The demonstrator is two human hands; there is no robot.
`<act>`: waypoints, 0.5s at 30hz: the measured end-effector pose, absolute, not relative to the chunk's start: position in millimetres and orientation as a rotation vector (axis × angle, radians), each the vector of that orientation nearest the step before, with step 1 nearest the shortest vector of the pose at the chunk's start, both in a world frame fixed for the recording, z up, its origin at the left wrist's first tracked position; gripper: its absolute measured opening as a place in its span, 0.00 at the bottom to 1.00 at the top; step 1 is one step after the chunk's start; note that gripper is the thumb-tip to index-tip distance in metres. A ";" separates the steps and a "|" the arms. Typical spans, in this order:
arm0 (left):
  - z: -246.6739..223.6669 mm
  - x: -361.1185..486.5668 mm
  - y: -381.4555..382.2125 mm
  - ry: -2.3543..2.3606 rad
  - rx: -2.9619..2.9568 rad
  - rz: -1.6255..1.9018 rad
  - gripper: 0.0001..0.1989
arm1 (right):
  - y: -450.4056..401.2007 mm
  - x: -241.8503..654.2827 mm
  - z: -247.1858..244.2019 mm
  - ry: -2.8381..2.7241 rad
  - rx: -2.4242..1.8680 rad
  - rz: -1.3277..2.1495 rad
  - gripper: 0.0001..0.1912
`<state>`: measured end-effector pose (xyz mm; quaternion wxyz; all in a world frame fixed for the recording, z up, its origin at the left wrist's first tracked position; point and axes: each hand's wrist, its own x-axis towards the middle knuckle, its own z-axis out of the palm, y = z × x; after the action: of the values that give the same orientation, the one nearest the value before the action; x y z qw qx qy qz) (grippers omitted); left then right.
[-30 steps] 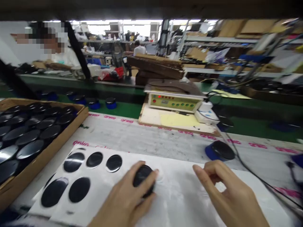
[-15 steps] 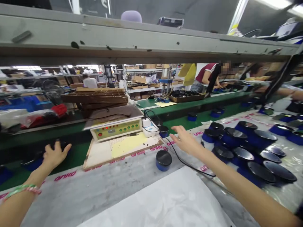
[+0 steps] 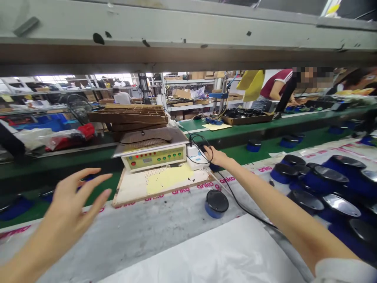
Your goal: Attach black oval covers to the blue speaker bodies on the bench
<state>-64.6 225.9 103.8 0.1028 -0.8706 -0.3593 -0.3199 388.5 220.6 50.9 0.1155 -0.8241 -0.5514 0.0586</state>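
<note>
My left hand (image 3: pixel 76 204) is raised over the near left edge of the green conveyor belt, fingers spread and nothing in them. Behind it on the belt are round blue units with black tops, one blue unit (image 3: pixel 17 206) at the far left. My right hand (image 3: pixel 217 157) reaches past the white plug block (image 3: pixel 197 157), its fingers bent down around a round blue-and-black unit (image 3: pixel 215 167) on the belt. The hand and cables partly hide that unit. Closer to me, another round blue-and-black unit (image 3: pixel 216 203) stands on the plastic-covered table (image 3: pixel 132 236).
A tester box with buttons (image 3: pixel 156 158) sits on a white board (image 3: pixel 132 192). A black cable (image 3: pixel 244 204) runs under my right forearm. Many blue-and-black units (image 3: pixel 318 184) are grouped at right. A shelf beam (image 3: pixel 176 35) crosses overhead. A co-worker (image 3: pixel 279 86) stands beyond the belt.
My left hand has come back from a unit on the belt and is nearer, with nothing in it. My right hand has moved forward onto a unit beside the plug block. The view has shifted.
</note>
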 end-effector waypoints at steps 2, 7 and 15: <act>103.0 -39.6 204.6 -0.897 -2.638 -0.933 0.13 | 233.5 384.3 57.9 -1.551 -2.476 0.233 0.20; 68.7 35.9 167.7 -0.978 -3.397 -0.904 0.20 | 251.2 387.5 77.8 -1.476 -2.576 0.484 0.18; 22.8 149.5 150.8 -0.895 -3.776 -1.033 0.32 | 242.8 392.2 74.0 -1.420 -2.594 0.604 0.19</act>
<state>149.5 150.8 22.8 -0.4232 -0.8519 -0.2019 -0.2331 392.2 242.8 74.0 0.0615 -0.8578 -0.4697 0.1996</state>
